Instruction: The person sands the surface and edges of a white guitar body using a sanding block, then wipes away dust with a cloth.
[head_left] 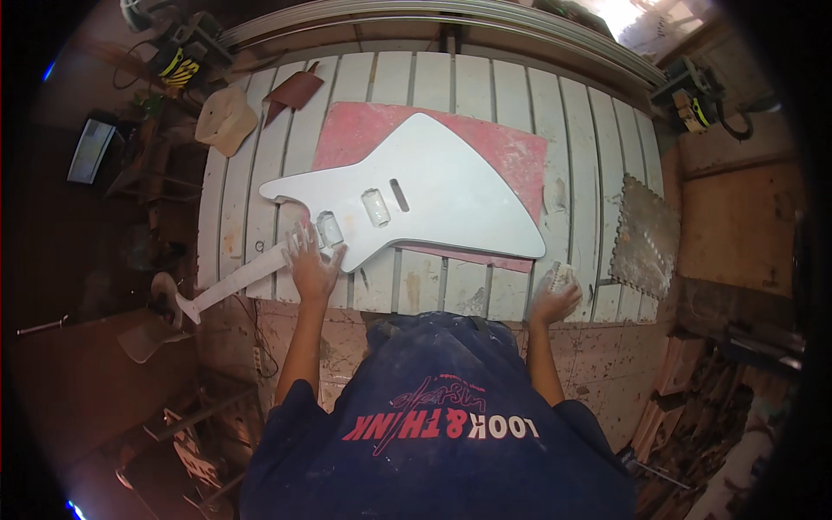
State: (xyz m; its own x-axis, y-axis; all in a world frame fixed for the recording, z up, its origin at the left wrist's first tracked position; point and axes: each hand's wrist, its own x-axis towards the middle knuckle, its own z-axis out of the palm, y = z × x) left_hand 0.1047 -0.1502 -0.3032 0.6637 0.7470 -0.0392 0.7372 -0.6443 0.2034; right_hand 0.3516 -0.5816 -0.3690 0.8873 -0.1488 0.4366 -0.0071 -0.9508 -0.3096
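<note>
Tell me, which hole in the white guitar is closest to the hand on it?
The squarish hole by the neck, right beside the left hand. The second squarish hole and the thin slot sit farther up the guitar body.

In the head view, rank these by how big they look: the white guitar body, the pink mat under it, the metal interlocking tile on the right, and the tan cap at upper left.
1. White guitar body and pink mat: close in spread; the mat is partly covered, so unsure which is larger.
2. Metal interlocking tile.
3. Tan cap, smallest; it lies nearer the picture's curved rim, which may shrink it.
</note>
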